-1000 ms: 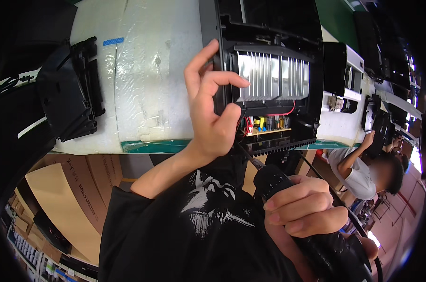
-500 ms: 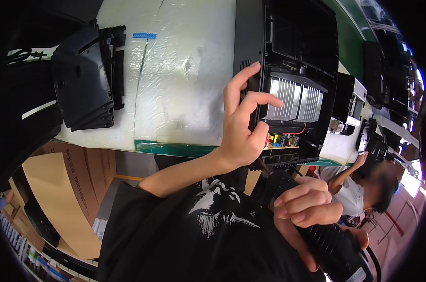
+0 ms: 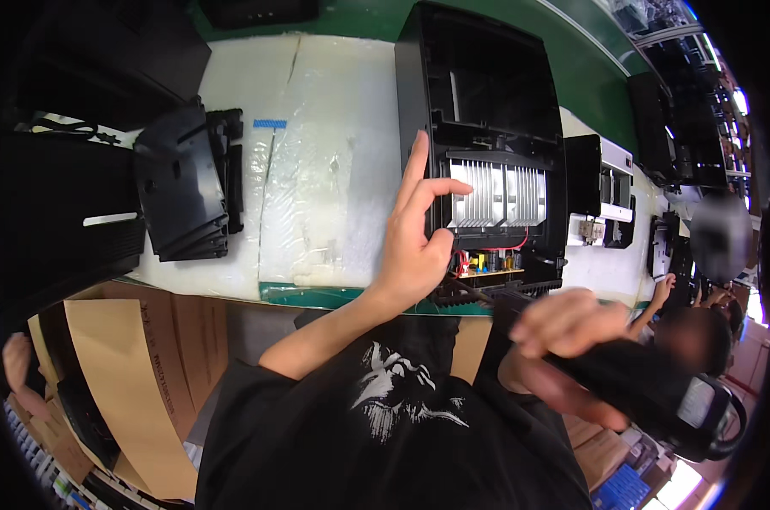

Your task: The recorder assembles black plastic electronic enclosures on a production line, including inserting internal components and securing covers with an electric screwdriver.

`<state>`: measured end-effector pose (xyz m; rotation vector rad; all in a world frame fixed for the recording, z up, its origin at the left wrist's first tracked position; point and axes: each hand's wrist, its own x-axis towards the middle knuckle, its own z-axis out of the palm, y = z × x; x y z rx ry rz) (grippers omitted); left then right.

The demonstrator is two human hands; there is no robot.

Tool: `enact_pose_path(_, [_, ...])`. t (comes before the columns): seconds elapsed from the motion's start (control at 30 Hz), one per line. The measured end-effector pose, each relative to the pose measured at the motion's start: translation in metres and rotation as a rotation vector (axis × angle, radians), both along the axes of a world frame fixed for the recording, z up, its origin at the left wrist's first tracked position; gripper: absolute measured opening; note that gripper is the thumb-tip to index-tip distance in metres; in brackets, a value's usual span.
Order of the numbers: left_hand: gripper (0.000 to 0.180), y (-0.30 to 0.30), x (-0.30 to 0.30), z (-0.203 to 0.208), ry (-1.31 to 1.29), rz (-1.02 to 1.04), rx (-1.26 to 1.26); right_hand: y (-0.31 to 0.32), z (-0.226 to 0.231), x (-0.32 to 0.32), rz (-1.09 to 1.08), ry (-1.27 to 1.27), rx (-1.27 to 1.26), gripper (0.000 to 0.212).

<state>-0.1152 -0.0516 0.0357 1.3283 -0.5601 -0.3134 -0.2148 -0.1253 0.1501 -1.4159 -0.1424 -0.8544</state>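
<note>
An open black device housing (image 3: 495,102) lies on the bench in front of me, with a finned silver heat sink (image 3: 478,194) and a small circuit board (image 3: 489,262) inside. My left hand (image 3: 414,242) is over the housing's left side wall. One finger stretches along that wall, another bends in to the heat sink, and the thumb is by the near corner. My right hand (image 3: 563,327), smeared by motion, is wrapped round a black power screwdriver (image 3: 631,378). The tool lies slantwise, its front end pointing at the housing's near edge; its tip is not clear.
Stacked black plastic panels (image 3: 181,183) stand on the left of the film-covered bench (image 3: 325,170). Right of the housing is a white and black part (image 3: 614,191). Cardboard boxes (image 3: 117,374) are below the bench at left. Other people work at far right; another person's arm (image 3: 23,374) shows at far left.
My view has shifted, so the bench sits lower in it. The screwdriver's back end has swung up and right with my right hand. My left hand stays at the housing's left wall.
</note>
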Motion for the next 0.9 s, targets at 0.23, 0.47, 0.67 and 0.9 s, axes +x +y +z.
enact_pose_path(0.23, [0.037, 0.026, -0.007, 0.004, 0.155, -0.084, -0.105, -0.08, 0.053, -0.098, -0.508, -0.521, -0.238, 0.058])
enact_pose_path(0.47, [0.031, 0.043, -0.014, 0.01, 0.046, 0.016, 0.102, -0.162, 0.022, -0.168, -1.012, -0.433, -0.334, 0.082])
enact_pose_path(0.67, [0.031, 0.04, -0.015, 0.012, 0.026, 0.03, 0.174, -0.183, -0.005, -0.162, -1.048, -0.412, -0.275, 0.083])
enact_pose_path(0.9, [0.029, 0.039, -0.017, 0.015, 0.006, 0.085, 0.252, -0.2, -0.023, -0.152, -0.875, -0.264, -0.279, 0.083])
